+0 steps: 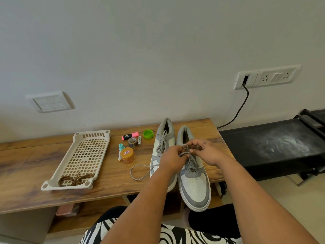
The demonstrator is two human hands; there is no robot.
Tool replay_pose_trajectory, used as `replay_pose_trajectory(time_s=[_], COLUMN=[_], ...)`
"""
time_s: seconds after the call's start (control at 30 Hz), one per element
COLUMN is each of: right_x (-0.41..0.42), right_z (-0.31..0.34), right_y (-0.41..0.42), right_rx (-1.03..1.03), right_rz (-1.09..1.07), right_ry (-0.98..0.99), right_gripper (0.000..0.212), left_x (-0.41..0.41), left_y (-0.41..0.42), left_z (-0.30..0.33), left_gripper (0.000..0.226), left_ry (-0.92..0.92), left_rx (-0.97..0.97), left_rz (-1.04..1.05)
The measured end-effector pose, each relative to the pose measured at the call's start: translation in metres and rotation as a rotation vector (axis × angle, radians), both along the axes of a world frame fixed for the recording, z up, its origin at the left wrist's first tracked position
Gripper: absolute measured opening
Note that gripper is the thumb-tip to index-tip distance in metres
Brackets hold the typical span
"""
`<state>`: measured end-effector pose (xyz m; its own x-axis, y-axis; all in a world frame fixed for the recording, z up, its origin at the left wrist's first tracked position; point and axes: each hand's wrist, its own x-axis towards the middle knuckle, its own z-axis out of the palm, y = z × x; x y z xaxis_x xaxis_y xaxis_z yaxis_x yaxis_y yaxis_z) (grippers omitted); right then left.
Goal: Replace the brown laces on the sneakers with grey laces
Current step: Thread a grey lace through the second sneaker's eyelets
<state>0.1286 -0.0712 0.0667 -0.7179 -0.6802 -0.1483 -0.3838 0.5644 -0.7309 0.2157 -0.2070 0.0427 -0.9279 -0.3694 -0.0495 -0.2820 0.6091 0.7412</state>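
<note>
Two sneakers stand side by side on the wooden counter (109,187), toes toward the person. The left sneaker (162,138) already carries a grey lace tied in a bow. The right sneaker (193,184) is laced in grey up the eyelet rows, and both hands work at its upper eyelets.

Hand state: the left hand (173,156) has its fingers curled round a strand of the grey lace (190,160). The right hand (205,150) pinches the other end between thumb and fingertips. The two hands are close together, directly above the tongue. A slack loop of grey lace (139,171) lies on the counter just left of the sneakers; which sneaker it runs to cannot be determined, because the left forearm covers the junction.

The removed brown laces (75,179) lie coiled at the near end of the perforated tray (88,155), well apart from the sneakers.

Assessment: the task appears near completion, with the final knot in progress.

Failure risks:
- Uneven end lengths produce a lopsided bow or an end too short to tie.
- Releasing tension during the crossover loosens the top rows.
- The loose loop can snag under a forearm and pull the lacing askew.
- The right sneaker's toe overhangs the counter edge; a firm pull toward the person can tip it off.
</note>
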Motion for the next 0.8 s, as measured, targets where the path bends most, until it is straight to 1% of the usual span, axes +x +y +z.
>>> replay_pose_trajectory(time_s=[0.03, 0.1, 0.17, 0.43, 0.6, 0.7, 0.8], right_x=[0.0, 0.0, 0.0, -0.001, -0.001, -0.002, -0.005], right_z=[0.0, -0.001, -0.003, -0.007, -0.007, -0.005, 0.0], right_y=[0.001, 0.001, 0.0, -0.005, -0.006, -0.004, 0.004], right_rx=[-0.003, -0.014, -0.028, -0.191, -0.186, -0.166, -0.155], right_rz=[-0.002, -0.005, -0.031, -0.252, -0.257, -0.278, -0.349], right_ry=[0.008, 0.005, -0.001, -0.165, -0.133, -0.115, -0.087], right_gripper=[0.019, 0.013, 0.009, 0.011, 0.011, 0.016, 0.019], left_x=[0.0, 0.0, 0.0, 0.0, 0.0, 0.002, 0.008], left_y=[0.0, -0.001, -0.001, -0.001, 0.0, -0.004, -0.013], left_z=[0.0, 0.0, 0.0, 0.001, 0.004, 0.012, 0.027], left_gripper=[0.011, 0.017, 0.015, 0.008, 0.01, 0.021, 0.036], left_ry=[-0.004, -0.006, -0.007, 0.002, -0.029, -0.112, -0.281], left_rx=[-0.007, -0.022, -0.015, 0.002, -0.012, -0.017, 0.1], left_rz=[0.0, 0.003, 0.007, 0.012, 0.012, -0.008, -0.059])
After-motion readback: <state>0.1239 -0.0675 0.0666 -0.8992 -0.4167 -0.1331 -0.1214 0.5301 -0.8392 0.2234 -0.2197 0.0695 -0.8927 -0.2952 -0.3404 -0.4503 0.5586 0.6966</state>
